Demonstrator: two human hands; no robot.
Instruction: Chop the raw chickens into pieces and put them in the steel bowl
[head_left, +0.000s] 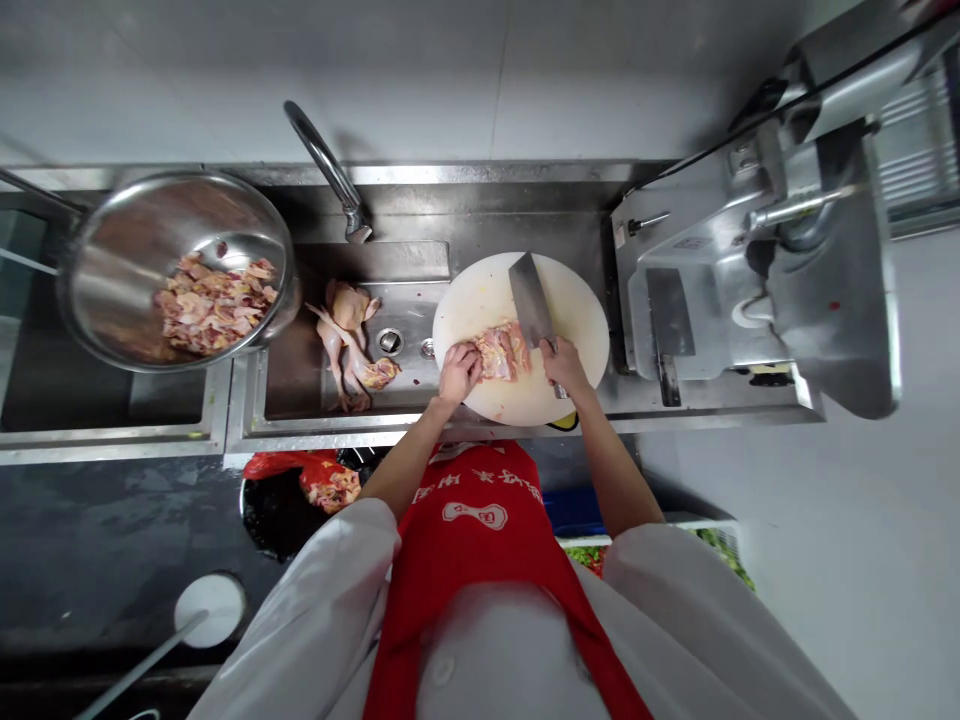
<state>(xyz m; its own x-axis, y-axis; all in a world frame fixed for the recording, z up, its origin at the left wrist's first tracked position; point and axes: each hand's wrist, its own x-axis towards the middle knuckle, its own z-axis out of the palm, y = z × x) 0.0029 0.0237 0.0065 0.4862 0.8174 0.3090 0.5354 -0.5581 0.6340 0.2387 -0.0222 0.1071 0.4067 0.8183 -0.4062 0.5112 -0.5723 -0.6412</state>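
Note:
A round white cutting board lies across the sink's right part, with raw chicken meat near its middle, cut into strips at the right end. My left hand presses on the meat's left end with curled fingers. My right hand is wrapped round the handle of a cleaver. Its broad blade points away from me over the board, beside the right end of the meat. Whether the edge touches the meat, I cannot tell.
Whole raw chicken lies in the sink, under a curved faucet. A steel bowl of chopped chicken stands left. On the right are a slicing machine and a second cleaver. A black-lined bin stands below.

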